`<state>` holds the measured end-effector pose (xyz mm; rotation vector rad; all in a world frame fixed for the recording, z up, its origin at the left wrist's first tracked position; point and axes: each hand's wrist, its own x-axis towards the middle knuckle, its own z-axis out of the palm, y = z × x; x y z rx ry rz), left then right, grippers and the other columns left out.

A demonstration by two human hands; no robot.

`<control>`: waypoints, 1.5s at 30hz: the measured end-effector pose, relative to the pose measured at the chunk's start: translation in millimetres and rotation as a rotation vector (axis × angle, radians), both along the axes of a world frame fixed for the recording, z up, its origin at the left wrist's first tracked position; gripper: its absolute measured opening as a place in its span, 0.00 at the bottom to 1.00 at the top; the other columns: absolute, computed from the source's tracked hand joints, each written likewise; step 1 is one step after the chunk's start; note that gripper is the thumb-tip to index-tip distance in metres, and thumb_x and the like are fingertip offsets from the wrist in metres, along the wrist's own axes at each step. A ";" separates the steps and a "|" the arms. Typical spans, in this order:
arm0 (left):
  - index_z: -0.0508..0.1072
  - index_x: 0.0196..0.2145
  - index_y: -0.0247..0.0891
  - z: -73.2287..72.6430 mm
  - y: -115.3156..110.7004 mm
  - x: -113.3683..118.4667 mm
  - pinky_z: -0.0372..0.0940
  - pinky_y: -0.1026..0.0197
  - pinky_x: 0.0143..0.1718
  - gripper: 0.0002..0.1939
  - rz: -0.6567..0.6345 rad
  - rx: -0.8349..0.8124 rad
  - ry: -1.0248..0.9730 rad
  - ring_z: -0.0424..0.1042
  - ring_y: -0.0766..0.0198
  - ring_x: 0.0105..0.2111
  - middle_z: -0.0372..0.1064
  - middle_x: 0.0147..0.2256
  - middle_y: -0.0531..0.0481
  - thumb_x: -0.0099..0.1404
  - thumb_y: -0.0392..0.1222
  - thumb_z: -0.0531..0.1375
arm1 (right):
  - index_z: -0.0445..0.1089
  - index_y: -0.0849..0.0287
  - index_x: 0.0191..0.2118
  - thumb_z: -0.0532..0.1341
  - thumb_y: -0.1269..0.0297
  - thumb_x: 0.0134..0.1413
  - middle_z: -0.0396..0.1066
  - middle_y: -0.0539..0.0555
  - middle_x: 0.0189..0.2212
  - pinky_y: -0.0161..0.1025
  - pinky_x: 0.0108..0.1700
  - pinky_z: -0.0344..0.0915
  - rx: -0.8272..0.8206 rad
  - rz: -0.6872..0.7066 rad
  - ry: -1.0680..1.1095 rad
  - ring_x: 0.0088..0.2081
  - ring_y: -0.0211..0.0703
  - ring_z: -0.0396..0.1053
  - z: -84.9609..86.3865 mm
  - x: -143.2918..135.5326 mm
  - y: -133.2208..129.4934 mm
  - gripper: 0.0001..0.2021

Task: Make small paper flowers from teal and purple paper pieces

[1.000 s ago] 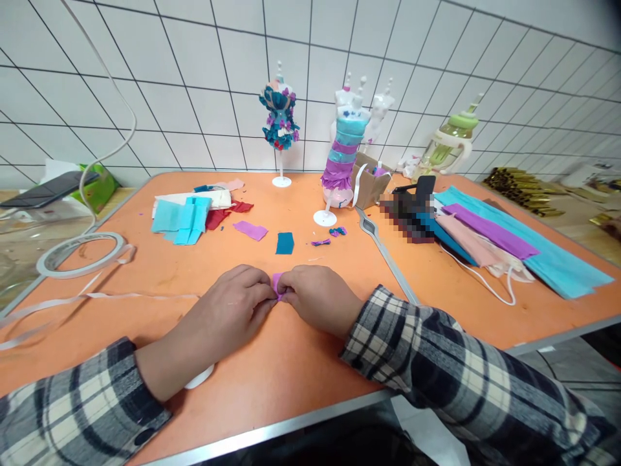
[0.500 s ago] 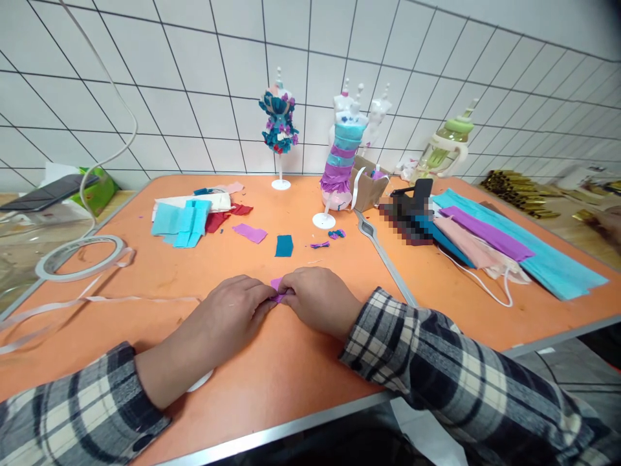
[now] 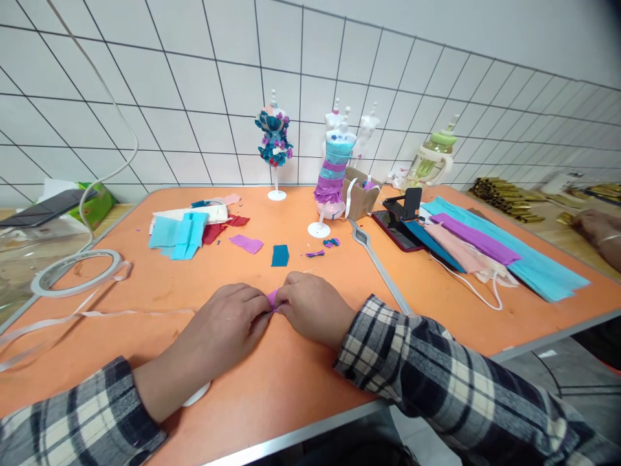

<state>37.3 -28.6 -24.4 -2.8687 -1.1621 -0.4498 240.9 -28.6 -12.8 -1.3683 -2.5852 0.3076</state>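
Observation:
Both hands meet low over the orange table [image 3: 310, 369]. Between them is a small piece of purple fabric [image 3: 272, 299], mostly covered by fingers. My left hand [image 3: 226, 323] pinches its left side, and my right hand [image 3: 313, 307] pinches the right side. Just beyond the hands lie a dark teal fabric piece [image 3: 280, 255], a flat purple strip [image 3: 246, 244], a small purple bow-like piece [image 3: 315, 254] and a teal-and-purple one [image 3: 332, 243]. Farther back stands a mini dress form [image 3: 334, 168] wrapped in blue and purple bands.
Another dress form [image 3: 274, 139] with teal ruffles stands at the back. Light blue fabric [image 3: 187, 236] and a tape roll [image 3: 75, 272] lie left. Right are a phone [image 3: 398, 233], folded fabric strips [image 3: 485, 239] and a bottle [image 3: 431, 158]. Another person's hand [image 3: 601, 233] shows at far right.
The camera view has tilted slightly, so the scene sits lower. Both hands keep pinching the purple fabric with little movement. Another person's hand has come into view at the far right.

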 end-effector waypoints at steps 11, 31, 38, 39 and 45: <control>0.81 0.40 0.41 -5.5 2.2 -2.9 0.67 0.49 0.41 0.16 0.022 -0.013 -0.077 0.78 0.52 0.34 0.81 0.33 0.46 0.74 0.42 0.53 | 0.78 0.56 0.45 0.58 0.59 0.70 0.77 0.55 0.38 0.41 0.38 0.61 0.009 -0.009 -0.050 0.40 0.47 0.73 3.6 0.7 -0.4 0.12; 0.81 0.39 0.41 -7.5 10.8 -1.1 0.70 0.52 0.39 0.17 0.052 -0.068 -0.084 0.79 0.54 0.35 0.81 0.34 0.46 0.73 0.42 0.51 | 0.81 0.55 0.43 0.61 0.59 0.67 0.79 0.55 0.38 0.40 0.34 0.55 -0.044 -0.031 0.046 0.38 0.45 0.73 -3.4 0.4 12.3 0.10; 0.82 0.37 0.43 -6.8 9.6 0.6 0.69 0.51 0.39 0.17 0.086 -0.097 -0.086 0.78 0.53 0.35 0.80 0.34 0.46 0.71 0.40 0.52 | 0.79 0.57 0.43 0.62 0.60 0.67 0.79 0.54 0.39 0.38 0.37 0.57 -0.097 -0.067 0.095 0.39 0.43 0.72 -5.6 0.1 12.7 0.09; 0.82 0.36 0.43 -6.5 9.3 0.9 0.69 0.51 0.39 0.17 0.091 -0.086 -0.087 0.77 0.53 0.35 0.79 0.33 0.45 0.71 0.40 0.52 | 0.79 0.56 0.44 0.62 0.60 0.67 0.79 0.54 0.39 0.38 0.36 0.57 -0.095 -0.065 0.087 0.39 0.43 0.72 -5.7 0.2 12.6 0.09; 0.80 0.34 0.40 -3.0 9.3 1.5 0.69 0.51 0.38 0.17 0.052 -0.030 -0.047 0.75 0.53 0.37 0.77 0.35 0.44 0.72 0.40 0.51 | 0.80 0.56 0.42 0.59 0.59 0.69 0.77 0.55 0.38 0.40 0.35 0.56 -0.013 -0.018 0.060 0.38 0.44 0.71 -7.8 1.5 11.7 0.12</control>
